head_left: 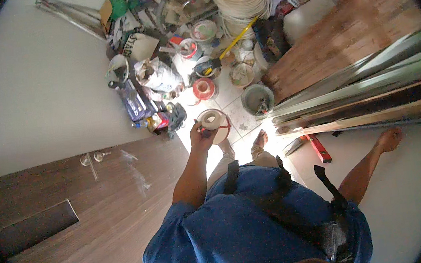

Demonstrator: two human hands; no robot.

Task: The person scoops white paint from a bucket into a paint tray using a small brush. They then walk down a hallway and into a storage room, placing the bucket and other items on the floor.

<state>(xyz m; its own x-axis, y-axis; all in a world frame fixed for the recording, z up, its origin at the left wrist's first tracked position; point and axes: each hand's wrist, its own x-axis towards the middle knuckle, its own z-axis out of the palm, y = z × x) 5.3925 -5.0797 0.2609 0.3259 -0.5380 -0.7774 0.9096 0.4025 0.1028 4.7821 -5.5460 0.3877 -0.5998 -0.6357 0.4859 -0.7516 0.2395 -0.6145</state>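
Note:
My left hand point(201, 137), in front of my body, is closed round a pale roll of tape point(211, 117). Something small with dark and red parts shows at its fingers, too small to name. Behind the roll is a larger white round thing point(220, 136) with a red strip across it; whether my hand holds it too, I cannot tell. Out to the right, my right hand point(390, 140) is curled up close to the pale wall. Its fingers are bent in, and anything inside them is hidden. A red spirit level point(319, 149) leans between my body and that hand.
Long boards and metal strips point(355, 90) lean along the right side. Buckets point(257, 100), a red reel point(204, 88), a white sack point(157, 75) and a large cable coil point(242, 5) crowd the tiled floor ahead. A brown wooden door point(90, 206) stands at left with its handle point(99, 156).

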